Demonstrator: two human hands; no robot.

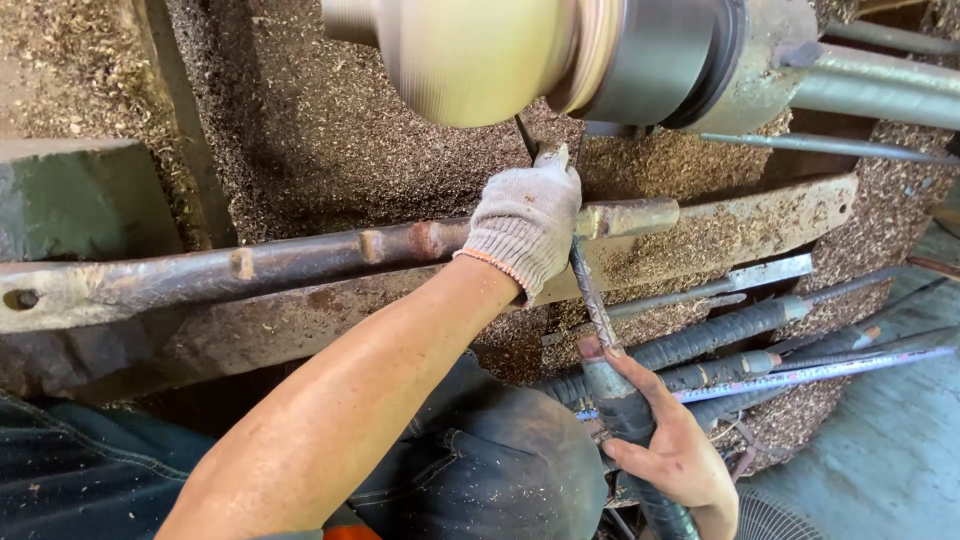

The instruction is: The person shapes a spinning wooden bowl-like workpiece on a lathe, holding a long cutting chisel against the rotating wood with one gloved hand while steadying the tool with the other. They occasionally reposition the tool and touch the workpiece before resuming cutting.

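The person is in the middle of a turning cut on a lathe: the gloved left hand (524, 232) is clenched over the long turning tool (590, 300) where it crosses the rusty tool-rest bar (300, 258), pinning the steel shaft down on the bar. Just above that hand the tool's tip meets the underside of the pale wooden workpiece (470, 60), which looks blurred as if spinning. Below and to the right of the gloved hand, the bare right hand (672, 452) is wrapped around the tool's dark taped handle, thumb laid along it. Further right of that hand several spare long-handled tools (760, 350) lie on a sawdust-covered ledge. Judging from this, the shaping cut is under way; the next move would call for steady downward pressure on the rest while the rear hand steers the edge along the wood.
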